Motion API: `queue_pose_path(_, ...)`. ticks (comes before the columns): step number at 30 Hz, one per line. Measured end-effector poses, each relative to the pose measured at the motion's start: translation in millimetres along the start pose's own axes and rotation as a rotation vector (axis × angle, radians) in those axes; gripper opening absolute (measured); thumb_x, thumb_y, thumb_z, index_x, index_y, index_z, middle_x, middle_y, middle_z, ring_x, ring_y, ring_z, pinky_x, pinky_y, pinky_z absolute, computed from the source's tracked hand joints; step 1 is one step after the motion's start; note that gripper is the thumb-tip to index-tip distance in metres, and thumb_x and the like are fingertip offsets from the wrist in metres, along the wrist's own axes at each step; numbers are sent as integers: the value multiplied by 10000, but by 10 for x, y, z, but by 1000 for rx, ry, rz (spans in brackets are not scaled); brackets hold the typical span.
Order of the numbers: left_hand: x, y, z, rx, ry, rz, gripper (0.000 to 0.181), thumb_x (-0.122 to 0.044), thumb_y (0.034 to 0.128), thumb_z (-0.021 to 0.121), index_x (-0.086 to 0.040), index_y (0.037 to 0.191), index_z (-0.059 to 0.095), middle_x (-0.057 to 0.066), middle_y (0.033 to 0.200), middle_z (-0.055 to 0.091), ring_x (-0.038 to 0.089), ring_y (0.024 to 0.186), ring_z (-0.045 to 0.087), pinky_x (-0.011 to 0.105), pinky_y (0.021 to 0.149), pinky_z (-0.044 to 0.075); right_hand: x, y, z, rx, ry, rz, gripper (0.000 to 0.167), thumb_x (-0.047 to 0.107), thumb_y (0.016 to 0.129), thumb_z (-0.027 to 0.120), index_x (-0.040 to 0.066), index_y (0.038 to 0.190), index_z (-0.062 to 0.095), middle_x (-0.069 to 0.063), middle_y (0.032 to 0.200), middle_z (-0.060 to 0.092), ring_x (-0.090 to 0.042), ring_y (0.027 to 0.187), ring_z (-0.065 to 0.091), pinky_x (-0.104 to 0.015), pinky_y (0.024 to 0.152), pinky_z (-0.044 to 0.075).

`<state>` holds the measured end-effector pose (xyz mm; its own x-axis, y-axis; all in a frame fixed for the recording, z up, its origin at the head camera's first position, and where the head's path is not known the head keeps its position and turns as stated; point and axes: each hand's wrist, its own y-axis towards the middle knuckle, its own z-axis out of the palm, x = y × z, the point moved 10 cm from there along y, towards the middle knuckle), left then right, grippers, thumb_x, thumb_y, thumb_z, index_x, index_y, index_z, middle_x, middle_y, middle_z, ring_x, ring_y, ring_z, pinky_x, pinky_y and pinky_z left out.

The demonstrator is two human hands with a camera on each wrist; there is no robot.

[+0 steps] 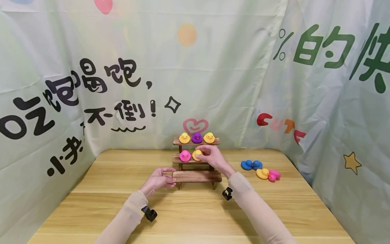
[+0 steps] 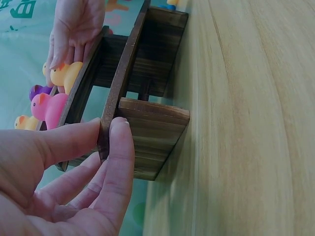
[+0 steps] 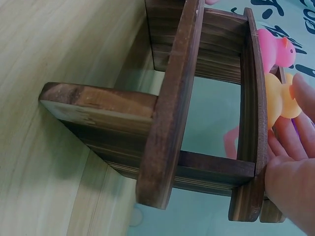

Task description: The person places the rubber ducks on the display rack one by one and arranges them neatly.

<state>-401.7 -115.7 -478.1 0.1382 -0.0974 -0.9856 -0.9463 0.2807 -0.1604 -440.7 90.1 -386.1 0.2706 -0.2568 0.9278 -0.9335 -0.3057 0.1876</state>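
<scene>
The plump yellow duck [image 1: 196, 156] has a pink duck [image 1: 185, 156] at nine o'clock; my right hand [image 1: 213, 156] pinches it, my left hand [image 1: 159, 179] the rack [image 1: 198, 176].

Along the bottom step [image 1: 197, 176] of the rack, passage is left open from the near side, though the left end is blocked by the left hand [image 1: 159, 178]. The middle step [image 1: 176, 159] is obstructed by a pink duck [image 1: 185, 156] on the left, then by the right hand [image 1: 212, 156] and its pinched yellow duck [image 1: 197, 154]. The top step [image 1: 175, 141] is taken up by three ducks [image 1: 196, 138]. Free surface [image 1: 189, 217] is found left of the rack; to the right, room is narrowed by the right forearm [image 1: 256, 203] and loose ducks [image 1: 262, 174]. Beyond, reach is limited by the curtain [image 1: 219, 84].
</scene>
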Motion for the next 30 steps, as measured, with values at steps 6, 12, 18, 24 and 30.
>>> queue_pose_path(6, -4, -13, -8, 0, 2, 2, 506, 108, 868, 630, 81, 1351, 483, 157, 909, 680, 200, 746, 704, 315, 727, 641, 16, -6, 7, 1, -6, -2, 308, 110, 885, 727, 82, 1187, 677, -97, 1132, 716, -188, 1053, 664, -277, 840, 604)
queue_pose_path(12, -8, -28, -1, 8, -9, 9, 512, 109, 863, 635, 94, 1349, 475, 154, 894, 671, 187, 716, 699, 288, 704, 638, 11, -14, 12, 10, -1, 4, 305, 117, 893, 720, 87, 1194, 676, -100, 1140, 713, -186, 1053, 667, -283, 844, 604)
queue_pose_path(18, 0, -19, 0, 3, -11, -8, 512, 111, 864, 631, 79, 1353, 483, 149, 897, 678, 187, 720, 700, 299, 724, 639, -1, -10, 12, 11, -3, 14, 318, 132, 891, 724, 85, 1201, 672, -110, 1151, 708, -216, 1070, 660, -273, 841, 601)
queue_pose_path(24, -5, -26, -5, -1, 0, -9, 507, 111, 866, 631, 79, 1350, 487, 148, 894, 686, 197, 732, 706, 347, 762, 639, -5, -2, 21, 15, 14, 6, 343, 88, 890, 716, 38, 1223, 652, -169, 1186, 688, -334, 1148, 620, -279, 843, 599)
queue_pose_path(30, -20, -23, 4, 2, 4, 4, 499, 109, 871, 625, 84, 1349, 485, 141, 884, 684, 195, 736, 705, 345, 751, 641, 103, -56, 29, 34, -2, 6, 337, 46, 908, 682, 0, 1238, 631, -206, 1208, 669, -366, 1171, 602, -314, 865, 600)
